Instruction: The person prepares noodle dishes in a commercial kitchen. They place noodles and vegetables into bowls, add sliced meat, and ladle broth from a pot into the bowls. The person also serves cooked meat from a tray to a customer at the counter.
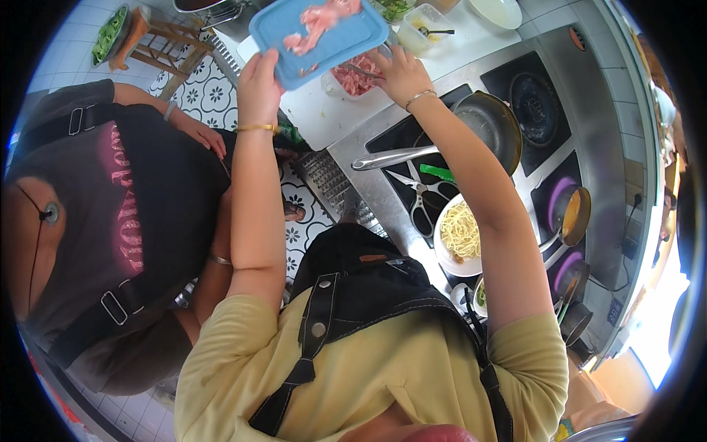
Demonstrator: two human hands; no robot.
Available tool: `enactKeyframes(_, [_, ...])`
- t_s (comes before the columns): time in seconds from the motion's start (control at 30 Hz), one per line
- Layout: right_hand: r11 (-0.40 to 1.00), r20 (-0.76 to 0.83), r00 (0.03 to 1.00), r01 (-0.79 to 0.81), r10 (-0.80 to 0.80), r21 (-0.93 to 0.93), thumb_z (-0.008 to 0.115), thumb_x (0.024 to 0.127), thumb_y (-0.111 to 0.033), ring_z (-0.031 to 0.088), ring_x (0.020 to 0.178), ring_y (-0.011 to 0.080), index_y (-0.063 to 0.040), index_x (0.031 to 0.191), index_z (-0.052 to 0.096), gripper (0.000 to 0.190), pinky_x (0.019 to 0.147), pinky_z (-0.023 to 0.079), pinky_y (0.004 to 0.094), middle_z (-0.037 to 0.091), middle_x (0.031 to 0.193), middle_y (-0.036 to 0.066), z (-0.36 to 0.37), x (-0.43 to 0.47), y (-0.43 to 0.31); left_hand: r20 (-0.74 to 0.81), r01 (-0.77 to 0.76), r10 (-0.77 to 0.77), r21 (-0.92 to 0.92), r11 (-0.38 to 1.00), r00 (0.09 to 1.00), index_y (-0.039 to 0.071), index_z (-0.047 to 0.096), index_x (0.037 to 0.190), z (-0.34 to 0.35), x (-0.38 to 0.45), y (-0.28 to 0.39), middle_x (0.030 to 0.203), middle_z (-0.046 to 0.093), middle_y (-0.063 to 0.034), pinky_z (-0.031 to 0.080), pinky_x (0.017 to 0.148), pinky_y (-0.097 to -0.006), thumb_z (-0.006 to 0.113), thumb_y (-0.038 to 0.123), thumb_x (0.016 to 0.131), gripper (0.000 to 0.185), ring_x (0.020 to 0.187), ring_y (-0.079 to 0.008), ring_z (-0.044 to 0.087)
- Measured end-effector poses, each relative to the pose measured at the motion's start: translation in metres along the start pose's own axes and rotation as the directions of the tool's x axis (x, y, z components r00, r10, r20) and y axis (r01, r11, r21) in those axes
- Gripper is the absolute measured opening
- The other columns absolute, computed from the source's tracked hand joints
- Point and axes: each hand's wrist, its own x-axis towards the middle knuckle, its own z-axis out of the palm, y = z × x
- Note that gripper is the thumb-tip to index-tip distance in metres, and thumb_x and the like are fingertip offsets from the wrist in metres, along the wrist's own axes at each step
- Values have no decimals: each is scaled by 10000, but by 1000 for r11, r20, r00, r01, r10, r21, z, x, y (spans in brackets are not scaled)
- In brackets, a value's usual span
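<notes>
My left hand (pixel 260 88) grips the near left corner of a blue plastic lid or tray (pixel 337 52), on which strips of raw meat (pixel 316 27) lie. Just beyond my right hand (pixel 399 74), the lid's right edge passes close to its fingers. Those fingers hold a thin metal utensil (pixel 359 70) that reaches into a clear plastic container of sliced raw meat (pixel 353 83), partly under the lid. The container rests on the white worktop. Whether the right fingers also touch the container cannot be told.
A frying pan (pixel 486 124) sits on the cooktop, its handle (pixel 395 158) pointing left. Nearer are kitchen scissors (pixel 422 199) and a bowl of noodles (pixel 461 229). Smaller pans (pixel 577 215) stand at right. A tub with a spoon (pixel 414 38) is behind. A co-worker (pixel 160 182) stands close at left.
</notes>
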Motion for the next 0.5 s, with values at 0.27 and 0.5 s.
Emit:
enactKeyframes(0.27, [971,202,958,-225,204,85,740,718,-361,567,1028,338,-46,1222,465,655,839,506,400,494,1169,156,10,22,-10,-100,-61,50,-109,992,994,-78,510,1168,-65,-27,-42,1157,562,-143,522,850,-392,426,136,961,309,1028,-230,582])
enactKeyframes(0.5, [968,460,859,-143,224,-205,680,760,-282,646,958,298,-39,1136,594,456,755,539,404,593,1145,167,-1,79,-22,-148,-43,35,-47,998,988,-41,520,1163,-110,-42,-51,1125,565,-99,464,869,-303,456,153,966,284,1012,-162,559])
